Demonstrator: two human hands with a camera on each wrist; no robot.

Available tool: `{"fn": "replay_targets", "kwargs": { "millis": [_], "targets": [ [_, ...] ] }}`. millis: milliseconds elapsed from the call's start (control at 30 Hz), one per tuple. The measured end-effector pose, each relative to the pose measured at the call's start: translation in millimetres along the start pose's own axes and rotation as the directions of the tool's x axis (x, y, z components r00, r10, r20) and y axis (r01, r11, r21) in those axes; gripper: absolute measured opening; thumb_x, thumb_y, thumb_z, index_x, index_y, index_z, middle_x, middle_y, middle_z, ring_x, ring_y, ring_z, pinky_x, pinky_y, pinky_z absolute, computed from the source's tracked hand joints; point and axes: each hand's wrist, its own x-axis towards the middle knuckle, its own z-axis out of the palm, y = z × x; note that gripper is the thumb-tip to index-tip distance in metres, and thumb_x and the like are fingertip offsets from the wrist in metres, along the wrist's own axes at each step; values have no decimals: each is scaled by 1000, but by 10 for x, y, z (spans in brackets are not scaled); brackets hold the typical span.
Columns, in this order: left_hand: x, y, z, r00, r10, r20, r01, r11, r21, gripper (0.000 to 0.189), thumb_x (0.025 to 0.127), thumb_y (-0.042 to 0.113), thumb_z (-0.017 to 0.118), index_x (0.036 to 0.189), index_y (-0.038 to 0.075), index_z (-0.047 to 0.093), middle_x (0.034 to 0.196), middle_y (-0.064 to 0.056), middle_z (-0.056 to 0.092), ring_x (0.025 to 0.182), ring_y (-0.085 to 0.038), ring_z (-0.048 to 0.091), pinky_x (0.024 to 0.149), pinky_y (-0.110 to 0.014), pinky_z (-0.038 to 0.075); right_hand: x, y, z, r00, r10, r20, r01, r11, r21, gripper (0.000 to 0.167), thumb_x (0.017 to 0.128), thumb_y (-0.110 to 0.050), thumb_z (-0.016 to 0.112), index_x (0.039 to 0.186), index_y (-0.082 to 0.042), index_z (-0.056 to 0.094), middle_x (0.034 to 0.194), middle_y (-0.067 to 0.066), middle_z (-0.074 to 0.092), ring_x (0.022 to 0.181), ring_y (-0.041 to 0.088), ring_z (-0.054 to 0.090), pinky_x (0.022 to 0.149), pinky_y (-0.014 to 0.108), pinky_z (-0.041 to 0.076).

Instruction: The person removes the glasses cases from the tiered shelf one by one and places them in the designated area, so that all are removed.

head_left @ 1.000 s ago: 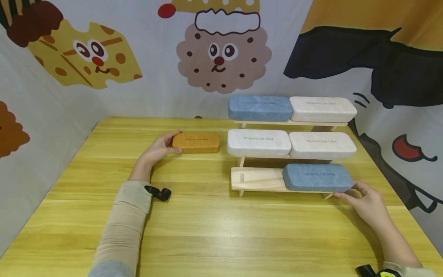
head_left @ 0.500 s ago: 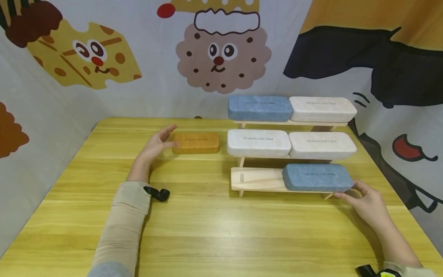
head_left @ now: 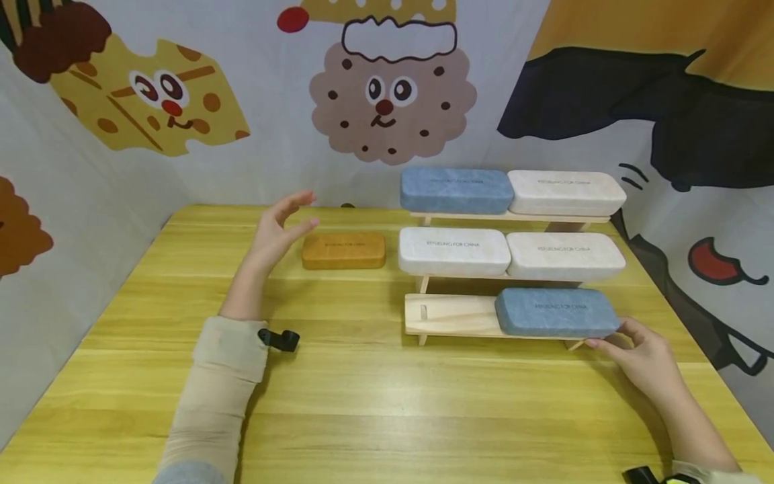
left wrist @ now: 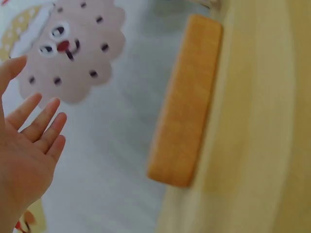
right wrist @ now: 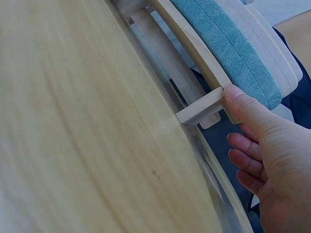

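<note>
My left hand point(head_left: 275, 232) is in the air just left of and above an orange glasses case point(head_left: 343, 251), thumb and fingers spread and nothing in them. That case lies flat on the table, lettering up; the left wrist view shows its long side beside my open palm point(left wrist: 24, 160). At the right, my right hand point(head_left: 647, 356) pinches the end of the lowest tier of a wooden display rack point(head_left: 450, 316). Its thumb presses the front edge, close against a blue glasses case point(head_left: 556, 312) on that tier; the index fingertip is hidden behind.
The middle tier bears a white case point(head_left: 453, 250) and a cream case point(head_left: 565, 255). On the top tier sit another blue case point(head_left: 456, 190) and a cream one point(head_left: 566, 193). A cartoon-printed curtain point(head_left: 260, 175) hangs behind the wooden table point(head_left: 338, 403).
My left hand has let go of the orange case and lifted up and away from it. The case stays in place, and my right hand keeps its hold on the rack.
</note>
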Motion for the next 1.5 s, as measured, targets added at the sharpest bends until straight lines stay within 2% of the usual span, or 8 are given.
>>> {"fn": "replay_targets", "kwargs": {
  "millis": [133,367,467,633,700,933,1133,1500],
  "targets": [
    [-45,199,92,989,145,-32,-146,989,-37,45,89,1,65,132,-2,54,130,-16,56,127,-22,42,110,-35,24,4,1,-2,1000,-1,1,1,1000,5,47,82,-28,78,113,3,62,112,25,61,100,-9,44,98,55,34],
    [-157,558,327,925,378,19,-378,925,-32,40,84,-9,64,124,-8,58,123,-18,59,119,-24,49,108,-40,27,5,7,0,1000,-20,-11,20,1000,-6,45,81,-28,79,112,1,64,108,16,64,94,-18,37,87,15,33],
    [-206,675,443,907,416,62,-413,909,-54,41,83,-10,64,124,-7,58,121,-18,59,118,-25,49,109,-41,26,-5,7,-1,1000,-17,-6,17,1000,-10,46,81,-28,79,112,1,63,108,14,64,95,-17,39,86,15,33],
    [-287,803,644,900,413,139,-410,910,-51,45,82,-4,69,126,-2,58,122,-12,60,119,-22,49,109,-41,26,-4,7,-5,1000,-4,4,4,1000,-4,47,82,-29,78,114,2,62,109,15,63,100,-7,45,97,39,36],
    [-326,841,726,896,411,165,-410,911,-46,46,82,-2,71,126,-1,59,123,-12,60,120,-22,49,108,-41,28,0,9,-7,1000,-3,4,3,1000,-2,47,82,-29,78,114,1,62,109,13,64,100,-7,45,97,39,36],
    [-445,967,1012,881,401,251,-396,915,-75,47,79,1,75,124,-3,59,125,-13,59,120,-19,50,106,-42,33,11,6,-15,999,-41,-17,41,999,12,44,80,-26,80,110,1,64,101,-11,62,94,-19,38,83,11,32],
    [-533,1032,1239,874,358,328,-357,932,-65,47,81,10,77,124,3,61,125,-4,60,120,-14,50,106,-39,33,-3,9,-5,999,-40,-22,40,999,8,44,80,-26,80,110,2,64,105,2,66,97,-16,41,88,15,33],
    [-610,978,1667,853,262,452,-284,959,-19,49,82,21,78,126,8,60,124,1,61,116,-9,50,102,-31,38,-14,14,6,998,-61,-35,62,998,33,42,80,-25,80,108,1,64,97,-25,57,95,-20,37,78,6,29]
  ]
}}
